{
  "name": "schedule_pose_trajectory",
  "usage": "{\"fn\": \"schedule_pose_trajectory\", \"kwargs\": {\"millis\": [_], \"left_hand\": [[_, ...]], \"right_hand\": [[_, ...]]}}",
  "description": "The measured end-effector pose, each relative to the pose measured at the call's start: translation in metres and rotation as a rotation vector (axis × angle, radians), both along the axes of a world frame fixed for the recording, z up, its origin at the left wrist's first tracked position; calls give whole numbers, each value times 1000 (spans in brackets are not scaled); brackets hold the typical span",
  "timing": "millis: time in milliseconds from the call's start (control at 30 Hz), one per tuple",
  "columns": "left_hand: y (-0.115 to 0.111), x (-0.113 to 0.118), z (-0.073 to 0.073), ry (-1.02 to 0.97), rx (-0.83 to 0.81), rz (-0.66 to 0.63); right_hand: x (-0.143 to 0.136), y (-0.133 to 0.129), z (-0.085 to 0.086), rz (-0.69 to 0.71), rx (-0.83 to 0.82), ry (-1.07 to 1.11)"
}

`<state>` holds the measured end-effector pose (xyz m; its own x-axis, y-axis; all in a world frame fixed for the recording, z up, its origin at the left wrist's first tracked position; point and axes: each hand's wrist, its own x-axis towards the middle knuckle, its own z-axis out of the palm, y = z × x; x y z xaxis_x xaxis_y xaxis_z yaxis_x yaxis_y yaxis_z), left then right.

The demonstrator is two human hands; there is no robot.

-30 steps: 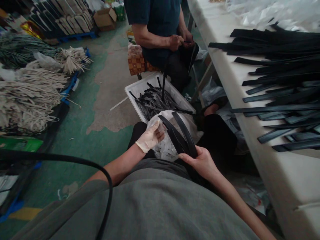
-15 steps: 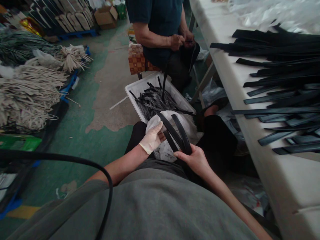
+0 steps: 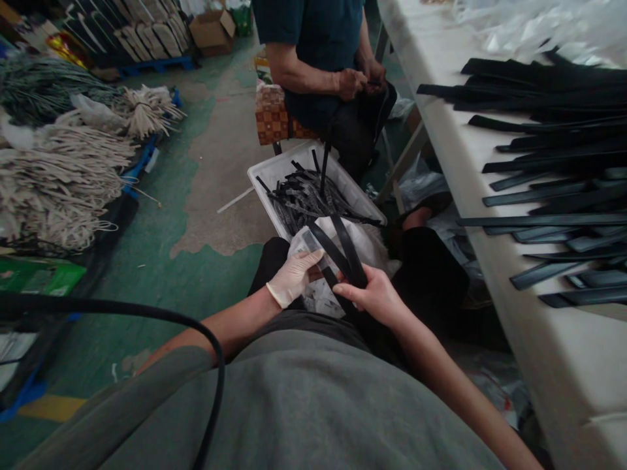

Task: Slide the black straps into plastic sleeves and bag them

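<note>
My right hand (image 3: pixel 375 294), bare, is closed around a looped black strap (image 3: pixel 345 251). Two bands of it rise from the fist, and a shorter end points toward my other hand. My left hand (image 3: pixel 292 277), in a pale thin glove, pinches a small clear plastic sleeve (image 3: pixel 310 241) at that short end. Whether the strap's tip sits inside the sleeve is hard to make out. Just under both hands, a white plastic bag (image 3: pixel 369 245) with small pieces lies by my lap.
A white bin (image 3: pixel 264 202) of black strips stands beyond the bag. Across from me sits a person (image 3: pixel 308 72) with hands together. On the right, a long table (image 3: pixel 494 267) carries many black straps (image 3: pixel 553 156). Pale cord bundles (image 3: pixel 53 183) lie at left; a black cable (image 3: pixel 196 323) crosses nearby.
My left fingers have closed at the strap's short end, where a clear sleeve now shows. My right hand has shifted slightly left, and the strap's loops have tilted left.
</note>
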<state>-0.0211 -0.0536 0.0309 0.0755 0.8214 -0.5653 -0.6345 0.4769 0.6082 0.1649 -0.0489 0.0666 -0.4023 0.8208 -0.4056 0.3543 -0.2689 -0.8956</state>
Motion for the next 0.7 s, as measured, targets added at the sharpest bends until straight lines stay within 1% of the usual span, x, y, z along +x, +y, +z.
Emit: {"fn": "schedule_pose_trajectory", "kwargs": {"millis": [100,167,233,300,367,433,467,500,533,567,633,700], "left_hand": [[5,-32,3,38,62,207],[2,-50,5,69,79,280],[-6,-63,14,105,117,325],[-17,-72,32,185,227,400],[-30,-82,57,342,416,511],[-41,-94,78,517,614,601],[-46,-100,83,578,673,623],[-49,-105,84,606,686,635],[-52,-108,80,599,647,644],[-55,-109,72,557,564,647],[-59,-102,47,412,329,636],[-65,-86,18,241,125,594]], "right_hand": [[1,-9,8,148,76,-76],[-5,-13,10,189,123,-106],[-19,-12,12,194,192,-107],[-36,-8,17,185,293,-87],[-50,-3,26,177,381,-40],[-57,-1,34,218,396,24],[-58,-1,37,257,377,45],[-58,-2,38,301,352,49],[-57,-4,38,334,330,37],[-57,-5,36,348,317,12],[-59,-6,27,328,319,-53],[-67,-5,16,299,326,-121]]}}
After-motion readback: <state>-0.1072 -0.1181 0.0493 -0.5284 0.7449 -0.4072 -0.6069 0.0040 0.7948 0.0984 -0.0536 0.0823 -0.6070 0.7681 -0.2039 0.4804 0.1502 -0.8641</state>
